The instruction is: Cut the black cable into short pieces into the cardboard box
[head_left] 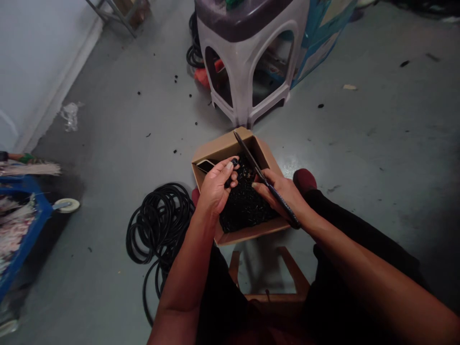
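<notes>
My left hand [219, 184] is closed, its fingertips pinching a small black piece [235, 162] above an open cardboard box [203, 151]. In my right hand [278, 189] is a long dark bladed tool [251, 160]. Its tip points up and to the left over the box, and its rear end lies along my wrist. Whether it is a cutter or a saw, I cannot tell. Many short black pieces [247, 206] fill the box beneath both hands. A phone-like flat object [205, 166] leans in the box's left corner, partly behind my left hand.
Coiled black hose [158, 220] lies on the floor left of the box. Beyond the box stands a grey plastic stool [240, 62] beside a blue carton [319, 43]. A blue wheeled cart [39, 206] is at far left. Small black bits dot the floor.
</notes>
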`<state>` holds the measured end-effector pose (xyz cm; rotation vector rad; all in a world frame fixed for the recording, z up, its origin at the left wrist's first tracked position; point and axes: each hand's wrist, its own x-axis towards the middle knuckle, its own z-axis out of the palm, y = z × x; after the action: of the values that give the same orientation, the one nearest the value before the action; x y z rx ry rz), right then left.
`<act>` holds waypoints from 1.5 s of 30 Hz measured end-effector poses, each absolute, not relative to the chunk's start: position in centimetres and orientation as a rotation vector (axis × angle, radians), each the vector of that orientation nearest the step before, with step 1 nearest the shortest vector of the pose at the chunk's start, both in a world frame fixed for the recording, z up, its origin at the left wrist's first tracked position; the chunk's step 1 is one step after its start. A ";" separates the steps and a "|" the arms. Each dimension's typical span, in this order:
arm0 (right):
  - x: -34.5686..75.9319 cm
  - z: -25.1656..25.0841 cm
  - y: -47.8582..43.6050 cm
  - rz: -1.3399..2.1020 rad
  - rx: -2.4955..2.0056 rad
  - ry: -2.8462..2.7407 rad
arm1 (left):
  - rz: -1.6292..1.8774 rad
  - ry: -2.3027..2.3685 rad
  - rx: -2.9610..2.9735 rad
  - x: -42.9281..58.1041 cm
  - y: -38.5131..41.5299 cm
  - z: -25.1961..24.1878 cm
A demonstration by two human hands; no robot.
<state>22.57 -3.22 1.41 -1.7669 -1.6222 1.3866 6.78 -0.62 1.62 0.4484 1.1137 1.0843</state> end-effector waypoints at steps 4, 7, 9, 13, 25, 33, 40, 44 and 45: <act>22.5 1.4 -3.1 1.393 -1.787 -1.631 | 1.069 1.107 0.443 6.8 -0.6 1.7; 22.4 1.2 -3.1 1.394 -1.793 -1.650 | 1.065 1.107 0.450 6.9 -0.7 1.8; 22.4 1.1 -3.1 1.400 -1.804 -1.658 | 1.061 1.104 0.457 6.9 -0.7 1.8; 22.4 1.0 -3.2 1.406 -1.805 -1.664 | 1.050 1.077 0.471 7.0 -0.8 1.8; 22.4 1.0 -3.1 1.411 -1.797 -1.679 | 1.045 1.084 0.511 6.9 -0.7 2.0; 22.4 0.8 -3.2 1.395 -1.796 -1.710 | 1.014 1.252 0.805 7.1 -1.0 1.2; 22.4 0.7 -3.2 1.377 -1.792 -1.706 | 1.013 1.274 1.021 7.1 -1.2 0.8; 22.4 0.6 -3.1 1.365 -1.791 -1.729 | 1.015 1.325 1.141 7.1 -1.4 1.0; 22.4 0.6 -3.1 1.362 -1.791 -1.730 | 1.014 1.342 1.170 7.1 -1.4 1.1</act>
<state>22.41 -3.10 0.63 -1.7907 -1.7298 1.3622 7.11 -1.41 1.10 1.1704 1.3418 1.0141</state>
